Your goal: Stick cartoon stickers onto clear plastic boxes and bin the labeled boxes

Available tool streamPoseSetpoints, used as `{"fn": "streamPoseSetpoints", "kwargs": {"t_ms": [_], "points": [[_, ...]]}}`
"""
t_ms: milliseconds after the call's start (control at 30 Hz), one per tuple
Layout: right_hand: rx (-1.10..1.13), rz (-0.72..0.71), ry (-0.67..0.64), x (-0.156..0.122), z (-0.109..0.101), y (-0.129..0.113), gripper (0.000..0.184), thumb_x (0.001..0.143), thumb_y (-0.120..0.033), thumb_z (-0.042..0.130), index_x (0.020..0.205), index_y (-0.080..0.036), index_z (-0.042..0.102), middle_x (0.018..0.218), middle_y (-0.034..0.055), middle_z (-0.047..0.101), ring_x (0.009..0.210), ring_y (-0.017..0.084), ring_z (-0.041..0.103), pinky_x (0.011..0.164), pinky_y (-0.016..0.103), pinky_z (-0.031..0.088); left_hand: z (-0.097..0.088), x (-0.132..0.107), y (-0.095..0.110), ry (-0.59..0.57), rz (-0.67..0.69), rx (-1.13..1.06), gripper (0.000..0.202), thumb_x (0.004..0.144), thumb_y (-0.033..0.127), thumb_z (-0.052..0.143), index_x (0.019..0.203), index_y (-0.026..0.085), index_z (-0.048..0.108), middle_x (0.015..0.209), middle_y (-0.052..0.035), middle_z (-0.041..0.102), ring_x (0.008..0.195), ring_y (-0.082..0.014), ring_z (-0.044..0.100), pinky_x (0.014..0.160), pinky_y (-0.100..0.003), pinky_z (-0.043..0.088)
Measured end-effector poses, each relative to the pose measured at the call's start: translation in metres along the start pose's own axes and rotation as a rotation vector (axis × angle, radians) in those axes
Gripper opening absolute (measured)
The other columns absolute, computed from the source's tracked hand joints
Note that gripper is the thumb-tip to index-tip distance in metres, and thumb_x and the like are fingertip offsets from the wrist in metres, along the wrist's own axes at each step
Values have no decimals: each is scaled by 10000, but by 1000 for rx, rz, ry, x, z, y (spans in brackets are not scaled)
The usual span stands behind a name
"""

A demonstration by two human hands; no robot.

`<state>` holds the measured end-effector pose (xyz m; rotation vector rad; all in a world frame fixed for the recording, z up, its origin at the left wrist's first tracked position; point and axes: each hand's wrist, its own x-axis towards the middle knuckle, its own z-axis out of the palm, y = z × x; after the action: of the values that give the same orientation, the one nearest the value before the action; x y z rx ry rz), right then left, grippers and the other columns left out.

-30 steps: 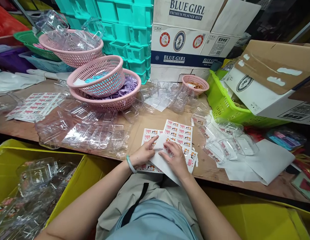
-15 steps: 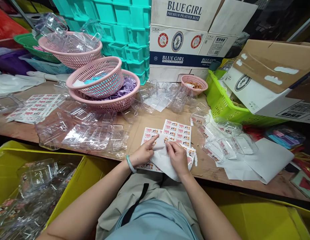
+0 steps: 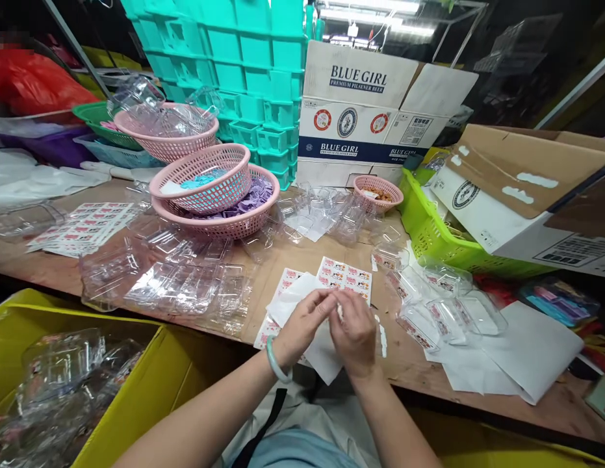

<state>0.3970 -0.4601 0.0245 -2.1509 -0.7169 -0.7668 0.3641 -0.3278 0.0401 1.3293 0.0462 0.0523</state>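
My left hand (image 3: 305,325), with a pale green bangle at its wrist, meets my right hand (image 3: 355,331) at the fingertips. Both have their fingers pinched together; whatever is between them is too small or hidden to name. Under them lies a creased white paper sheet (image 3: 291,298), one corner reaching past the table edge toward my lap. Beneath that sheet are sticker sheets (image 3: 357,279) printed with small cartoon animals and pink lettering, partly covered by my hands. A torn white strip (image 3: 381,338) lies right of my right hand.
Clear plastic boxes (image 3: 170,286) spread to the left, near pink baskets (image 3: 209,224). Stickered clear lids (image 3: 441,312) and white paper (image 3: 531,351) lie right. A lime crate (image 3: 429,227) holds a carton (image 3: 497,195). Teal crates (image 3: 263,84) stand behind; a yellow bin (image 3: 136,390) sits below left.
My hands have come together, fingertips meeting above the white sheet; earlier they were apart, with the left index finger extended. The sheet has shifted left. The camera view has tilted up.
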Motion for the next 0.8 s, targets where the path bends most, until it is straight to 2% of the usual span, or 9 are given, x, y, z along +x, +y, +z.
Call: {"fn": "streamPoseSetpoints", "kwargs": {"t_ms": [100,200,333,400,467,567,667,733,800], "points": [[40,27,-93,-4,9,-9,328,868,-256,609,1194,-225,601,1128,119,624,1071,266,585,918,456,509,-3,10,-11,132,-115,-175,309,808,472,655,900,177,656,1014,-71,653,961,-197,588,901,-324,437],[196,280,-92,2,7,10,508,801,-404,694,1258,-224,564,1267,134,560,1131,270,571,915,448,520,-21,18,-14,155,-119,-69,288,753,434,715,789,158,640,993,-61,653,914,-175,572,853,-287,425],[500,445,-395,29,12,47,352,806,-511,646,830,-162,687,801,62,692,702,190,644,629,326,554,-40,24,-10,104,-76,17,257,760,394,711,842,154,666,1020,-77,650,969,-190,564,878,-284,417],[460,422,-333,51,27,57,363,855,-493,585,778,-150,677,720,54,682,655,182,626,634,328,543,-44,24,-9,265,-105,-38,340,743,370,728,1014,180,649,1136,-84,619,999,-188,565,858,-278,435],[378,380,-190,77,55,59,276,858,-417,595,895,-158,681,873,79,707,816,212,645,776,375,538,-45,22,-10,405,-158,-158,452,724,370,748,1118,203,600,1216,-92,583,989,-177,580,829,-278,459],[242,102,-226,112,109,55,386,769,-231,687,1146,-184,623,1127,108,675,1113,260,576,1047,491,392,-44,20,-13,323,-265,-346,451,717,398,762,1076,177,602,1135,-110,621,904,-167,621,806,-293,486],[89,-187,-306,129,151,51,451,798,-104,587,1241,-182,559,999,83,699,1078,238,596,1118,563,272,-48,24,-12,287,-333,-473,389,763,402,732,1037,160,599,1100,-124,644,907,-171,649,833,-295,496],[83,-223,-310,125,158,50,401,860,-82,457,1239,-176,550,854,41,686,948,193,629,1118,531,295,-56,30,-7,350,-363,-547,374,824,424,666,1066,157,567,1109,-132,643,929,-167,656,865,-286,494],[93,-227,-295,107,147,48,386,899,-97,391,1251,-177,528,831,29,665,880,170,632,1109,487,340,-64,37,-2,368,-416,-631,434,871,517,570,1124,169,512,1079,-137,651,926,-175,665,858,-292,499]]}}
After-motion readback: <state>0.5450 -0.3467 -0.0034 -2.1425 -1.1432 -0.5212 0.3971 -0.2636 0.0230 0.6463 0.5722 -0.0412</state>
